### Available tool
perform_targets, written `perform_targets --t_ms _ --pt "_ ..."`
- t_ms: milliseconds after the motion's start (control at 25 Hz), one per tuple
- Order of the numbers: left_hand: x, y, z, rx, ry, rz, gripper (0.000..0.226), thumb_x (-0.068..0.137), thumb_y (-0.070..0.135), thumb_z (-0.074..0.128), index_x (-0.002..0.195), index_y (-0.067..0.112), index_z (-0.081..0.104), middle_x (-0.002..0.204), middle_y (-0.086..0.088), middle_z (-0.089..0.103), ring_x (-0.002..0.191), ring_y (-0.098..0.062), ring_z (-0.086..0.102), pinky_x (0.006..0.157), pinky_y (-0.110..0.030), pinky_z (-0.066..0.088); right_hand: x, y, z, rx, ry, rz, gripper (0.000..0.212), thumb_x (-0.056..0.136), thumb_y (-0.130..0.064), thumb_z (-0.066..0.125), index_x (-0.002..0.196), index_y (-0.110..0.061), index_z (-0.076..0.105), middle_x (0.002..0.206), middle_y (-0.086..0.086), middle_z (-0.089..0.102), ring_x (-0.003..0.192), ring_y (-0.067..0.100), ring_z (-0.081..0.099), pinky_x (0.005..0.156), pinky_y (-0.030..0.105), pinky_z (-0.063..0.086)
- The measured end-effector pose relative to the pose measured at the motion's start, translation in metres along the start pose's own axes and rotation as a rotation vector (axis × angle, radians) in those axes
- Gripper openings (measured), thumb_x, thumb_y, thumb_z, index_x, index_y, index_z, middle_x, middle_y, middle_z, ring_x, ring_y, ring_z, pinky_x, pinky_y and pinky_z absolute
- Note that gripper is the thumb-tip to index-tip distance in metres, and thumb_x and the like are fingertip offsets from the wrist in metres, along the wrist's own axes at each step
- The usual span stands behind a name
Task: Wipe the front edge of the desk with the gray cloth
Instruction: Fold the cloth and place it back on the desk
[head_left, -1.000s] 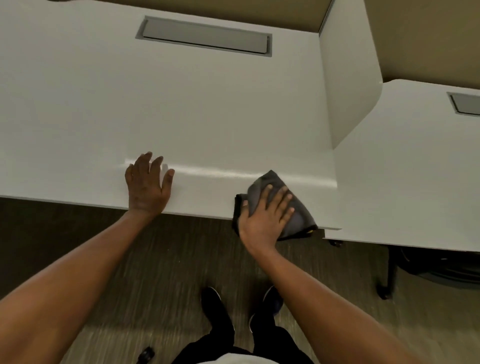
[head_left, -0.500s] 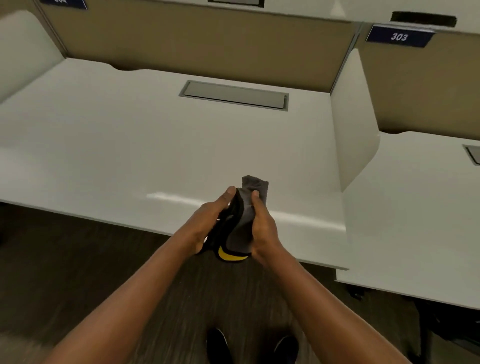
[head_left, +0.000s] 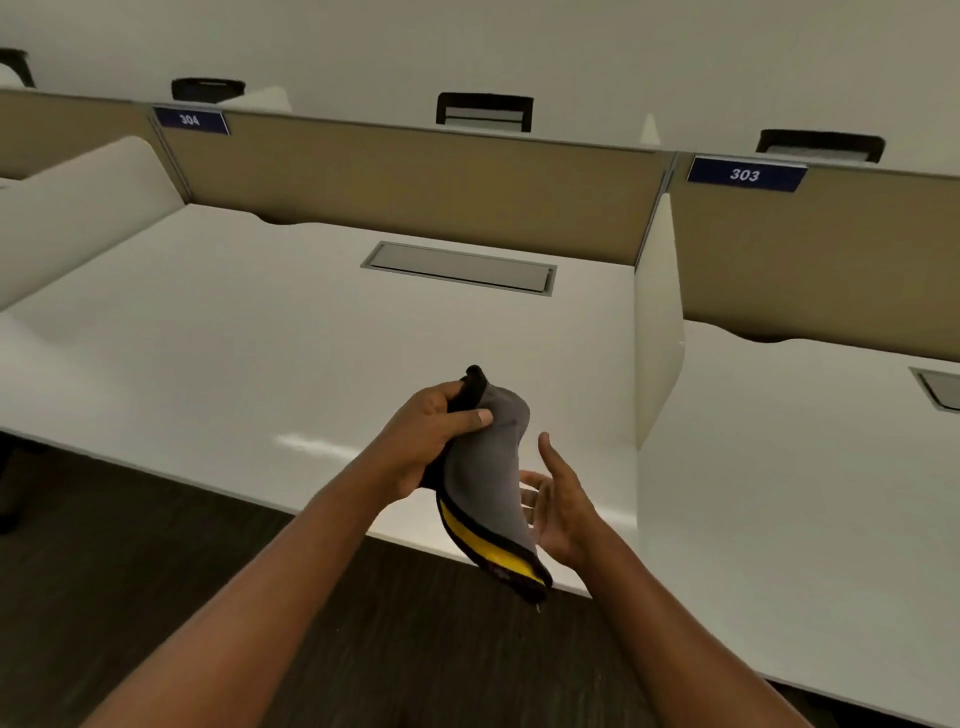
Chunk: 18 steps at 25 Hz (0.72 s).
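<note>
The gray cloth (head_left: 488, 478), with a black hem and a yellow strip at its lower end, hangs in the air above the front edge of the white desk (head_left: 218, 395). My left hand (head_left: 434, 434) grips the cloth's top, thumb pressed on its gray face. My right hand (head_left: 563, 501) is just right of the cloth, palm turned toward it and fingers spread, holding nothing. The hanging cloth hides part of the desk's front edge.
A gray cable hatch (head_left: 460, 267) is set in the back of the desk. White side dividers (head_left: 657, 322) and tan back panels bound it; signs read 304 and 303 (head_left: 744, 175). A second desk (head_left: 810, 467) lies right. Dark floor is below.
The cloth was lifted off the desk edge and taken into both hands. Now my right hand has let go and opened, and my left hand alone holds it. The view tilted up.
</note>
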<state>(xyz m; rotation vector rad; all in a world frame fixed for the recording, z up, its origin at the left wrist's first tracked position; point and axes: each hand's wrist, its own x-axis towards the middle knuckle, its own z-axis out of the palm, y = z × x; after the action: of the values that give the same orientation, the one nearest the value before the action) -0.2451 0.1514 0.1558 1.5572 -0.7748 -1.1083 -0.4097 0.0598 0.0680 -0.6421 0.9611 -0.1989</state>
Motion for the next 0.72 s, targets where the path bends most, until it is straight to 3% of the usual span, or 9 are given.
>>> perform_targets --t_ms 120,200,360,440,520,600,640,720 --pt "0.01 0.001 0.003 -0.187 -0.023 -0.022 0.027 0.096 0.021 0.065 0.123 0.021 0.07 0.115 0.0 0.076 0.102 -0.021 0.075 0.08 -0.034 0.063 -0.007 -0.006 -0.018 0.185 -0.187 0.038 0.072 0.086 -0.052 0.076 0.136 -0.002 0.062 0.129 0.025 0.069 0.108 0.042 0.072 0.089 0.048 0.06" --pt "0.017 -0.007 -0.002 -0.214 0.035 -0.034 0.023 0.096 0.022 0.064 0.117 0.022 0.073 0.112 -0.002 0.077 0.099 -0.024 0.075 0.076 -0.033 0.062 -0.008 -0.017 -0.024 0.265 -0.167 -0.053 0.064 0.083 -0.036 0.084 0.135 -0.005 0.064 0.129 0.025 0.069 0.109 0.044 0.072 0.086 0.05 0.06" --pt "0.049 -0.04 -0.016 0.02 0.304 -0.128 0.023 0.096 0.029 0.064 0.113 0.014 0.069 0.116 -0.013 0.073 0.105 -0.031 0.069 0.092 -0.046 0.058 -0.006 -0.051 -0.022 0.146 -0.069 -0.275 0.047 0.084 -0.019 0.082 0.128 -0.011 0.067 0.116 0.017 0.077 0.101 0.034 0.077 0.076 0.042 0.063" --pt "0.065 -0.057 -0.014 0.12 0.374 -0.212 0.035 0.097 0.043 0.061 0.111 0.011 0.064 0.113 -0.014 0.071 0.098 -0.028 0.069 0.089 -0.045 0.057 -0.001 -0.068 -0.005 -0.013 -0.035 -0.374 0.032 0.091 -0.018 0.075 0.122 -0.02 0.068 0.114 0.01 0.078 0.098 0.027 0.078 0.074 0.038 0.064" --pt "0.078 -0.071 -0.007 0.121 0.324 -0.314 0.062 0.092 0.067 0.053 0.119 0.012 0.06 0.109 -0.009 0.07 0.098 -0.025 0.068 0.086 -0.042 0.055 0.007 -0.08 0.02 -0.283 0.041 -0.466 0.025 0.096 -0.023 0.071 0.12 -0.027 0.065 0.115 0.005 0.077 0.099 0.024 0.076 0.08 0.036 0.063" --pt "0.096 -0.082 -0.004 -0.029 0.16 -0.397 0.089 0.078 0.087 0.045 0.127 0.015 0.062 0.114 -0.008 0.072 0.107 -0.025 0.067 0.088 -0.04 0.052 0.018 -0.087 0.046 -0.489 0.099 -0.528 0.028 0.099 -0.025 0.066 0.126 -0.029 0.059 0.119 0.0 0.072 0.101 0.018 0.072 0.085 0.033 0.061" --pt "0.107 -0.087 -0.004 -0.157 0.057 -0.407 0.093 0.075 0.091 0.044 0.128 0.018 0.066 0.119 -0.008 0.073 0.113 -0.026 0.067 0.095 -0.043 0.051 0.028 -0.09 0.059 -0.527 0.108 -0.54 0.031 0.1 -0.025 0.065 0.13 -0.028 0.058 0.119 -0.003 0.071 0.102 0.016 0.07 0.088 0.034 0.06" --pt "0.125 -0.092 -0.007 -0.522 -0.063 -0.349 0.081 0.081 0.085 0.05 0.127 0.022 0.072 0.129 -0.011 0.07 0.122 -0.029 0.066 0.11 -0.05 0.047 0.048 -0.093 0.082 -0.544 0.105 -0.541 0.029 0.099 -0.023 0.065 0.127 -0.029 0.06 0.117 -0.005 0.071 0.104 0.017 0.07 0.095 0.041 0.06"
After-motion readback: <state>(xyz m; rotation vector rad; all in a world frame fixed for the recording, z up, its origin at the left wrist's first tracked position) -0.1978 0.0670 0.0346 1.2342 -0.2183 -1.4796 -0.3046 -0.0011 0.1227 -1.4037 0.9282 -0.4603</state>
